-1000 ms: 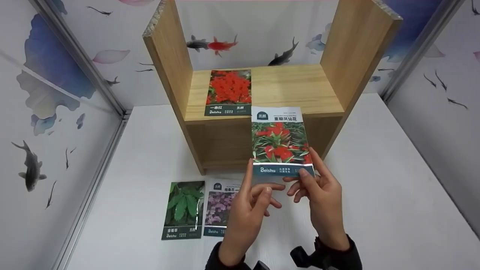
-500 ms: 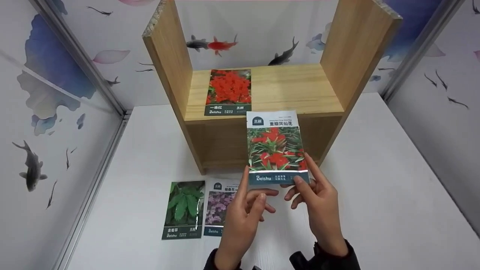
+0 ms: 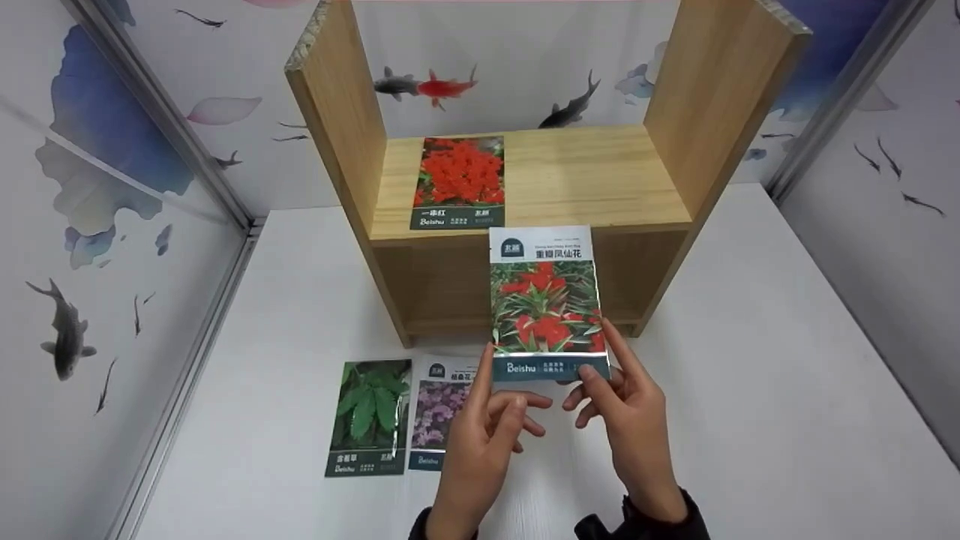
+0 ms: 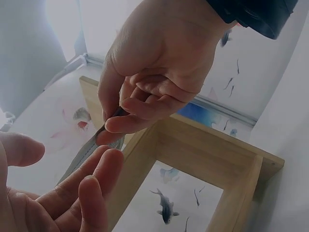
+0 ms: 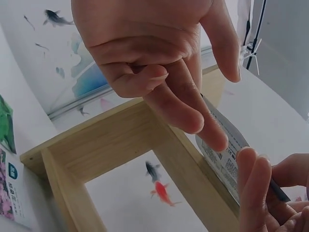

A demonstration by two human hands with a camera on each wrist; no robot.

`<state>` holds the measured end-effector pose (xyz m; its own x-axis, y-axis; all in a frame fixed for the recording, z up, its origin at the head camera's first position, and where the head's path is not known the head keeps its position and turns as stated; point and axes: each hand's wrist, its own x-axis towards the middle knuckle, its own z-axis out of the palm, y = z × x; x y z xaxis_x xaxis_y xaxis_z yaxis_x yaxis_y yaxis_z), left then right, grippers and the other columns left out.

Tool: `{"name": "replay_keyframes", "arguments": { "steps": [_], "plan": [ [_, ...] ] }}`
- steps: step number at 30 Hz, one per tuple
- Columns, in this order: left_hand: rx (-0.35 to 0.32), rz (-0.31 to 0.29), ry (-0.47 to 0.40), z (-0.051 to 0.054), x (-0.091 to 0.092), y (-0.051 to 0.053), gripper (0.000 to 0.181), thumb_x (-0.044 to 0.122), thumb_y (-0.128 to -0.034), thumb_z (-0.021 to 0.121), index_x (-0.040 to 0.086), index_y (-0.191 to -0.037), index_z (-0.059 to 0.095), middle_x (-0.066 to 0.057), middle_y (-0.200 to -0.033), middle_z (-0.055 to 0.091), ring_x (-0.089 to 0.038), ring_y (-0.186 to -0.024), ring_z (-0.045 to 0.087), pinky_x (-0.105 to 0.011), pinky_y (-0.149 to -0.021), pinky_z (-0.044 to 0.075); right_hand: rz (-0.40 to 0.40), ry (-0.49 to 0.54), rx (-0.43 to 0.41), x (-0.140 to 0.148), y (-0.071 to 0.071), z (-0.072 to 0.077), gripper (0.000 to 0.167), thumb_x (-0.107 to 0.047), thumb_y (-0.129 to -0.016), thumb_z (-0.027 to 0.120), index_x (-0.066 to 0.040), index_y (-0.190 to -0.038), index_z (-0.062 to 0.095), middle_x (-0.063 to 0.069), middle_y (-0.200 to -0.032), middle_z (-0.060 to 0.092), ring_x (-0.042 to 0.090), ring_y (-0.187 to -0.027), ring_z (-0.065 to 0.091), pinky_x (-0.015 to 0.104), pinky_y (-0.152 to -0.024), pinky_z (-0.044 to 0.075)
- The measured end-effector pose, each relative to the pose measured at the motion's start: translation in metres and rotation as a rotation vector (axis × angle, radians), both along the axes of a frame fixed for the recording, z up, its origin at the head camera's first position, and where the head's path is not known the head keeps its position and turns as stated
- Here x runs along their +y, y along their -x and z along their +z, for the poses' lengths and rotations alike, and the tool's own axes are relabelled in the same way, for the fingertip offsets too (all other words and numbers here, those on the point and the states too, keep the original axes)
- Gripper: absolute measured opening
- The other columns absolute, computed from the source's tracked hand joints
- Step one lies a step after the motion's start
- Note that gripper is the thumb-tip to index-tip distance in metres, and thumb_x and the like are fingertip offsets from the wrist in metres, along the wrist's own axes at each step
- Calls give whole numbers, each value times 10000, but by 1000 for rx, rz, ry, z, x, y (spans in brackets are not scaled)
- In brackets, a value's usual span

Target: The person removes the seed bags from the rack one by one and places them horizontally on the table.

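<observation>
A flower seed packet [image 3: 544,304] with red blooms is held up in front of the wooden shelf [image 3: 600,176], its printed face toward the head camera. My right hand [image 3: 630,424] pinches its lower right corner, thumb on the front and fingers behind. With the index fingertip, my left hand [image 3: 480,442] touches the lower left edge; its other fingers are loose. The left wrist view shows the packet [image 4: 84,152] almost edge-on, and the right wrist view shows the packet's printed back [image 5: 224,154]. On the shelf board lies another red-flower packet [image 3: 459,180].
On the white table [image 3: 757,360], left of my hands, lie a green-leaf packet [image 3: 369,416] and a purple-flower packet [image 3: 435,412], the latter partly behind my left hand. The shelf's side panels [image 3: 720,112] rise on both sides. White walls with painted fish surround the table.
Both hands and the held packet have come down toward me and slightly left, away from the shelf board. The grip looks the same. The other packets stay in place.
</observation>
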<state>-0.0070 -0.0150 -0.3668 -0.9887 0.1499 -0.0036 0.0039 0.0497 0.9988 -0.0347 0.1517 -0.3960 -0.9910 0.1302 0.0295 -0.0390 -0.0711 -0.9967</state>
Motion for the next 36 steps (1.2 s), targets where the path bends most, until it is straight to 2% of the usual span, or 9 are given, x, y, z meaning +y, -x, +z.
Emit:
{"name": "replay_keyframes", "arguments": {
  "steps": [4,8,10,25,33,36],
  "plan": [
    [-21,5,-15,-12,0,1,619,299,-939,454,227,-1439,97,30,-952,656,-203,-746,629,-354,-614,492,-9,-13,-30,-1,-2,-4,567,-307,-836,617,-302,-1347,372,175,-840,627,328,-643,594,349,-524,508],
    [-35,13,-17,-27,0,1,605,344,-929,461,349,-1417,101,53,-949,654,-185,-742,628,-350,-610,492,-10,-4,-39,-1,-5,-6,564,-303,-835,619,-293,-1346,379,179,-842,625,329,-640,592,347,-522,508],
    [-43,15,-15,-31,0,0,609,364,-925,460,370,-1412,93,60,-950,653,-179,-743,628,-352,-610,491,-11,0,-41,-2,-6,-6,561,-299,-837,618,-286,-1347,382,179,-841,625,329,-638,591,347,-519,507],
    [-114,12,-5,-43,-3,-5,633,377,-925,453,312,-1427,74,45,-969,647,-187,-750,625,-345,-606,489,-18,-11,-82,-4,-13,-14,591,-336,-826,622,-271,-1354,366,147,-848,643,319,-647,597,336,-524,504],
    [-140,44,27,-52,-6,-6,620,381,-911,482,378,-1409,112,53,-1078,599,-162,-772,621,-353,-603,494,-3,4,-137,-5,-12,-21,619,-316,-818,638,-233,-1361,352,160,-822,646,306,-660,613,302,-513,487],
    [-147,58,44,-54,-8,-5,635,371,-904,501,346,-1419,130,22,-1089,586,-164,-734,612,-336,-565,486,8,-5,-145,-6,-11,-24,620,-319,-823,632,-224,-1365,348,162,-820,644,298,-667,615,303,-519,488]
  ]
}}
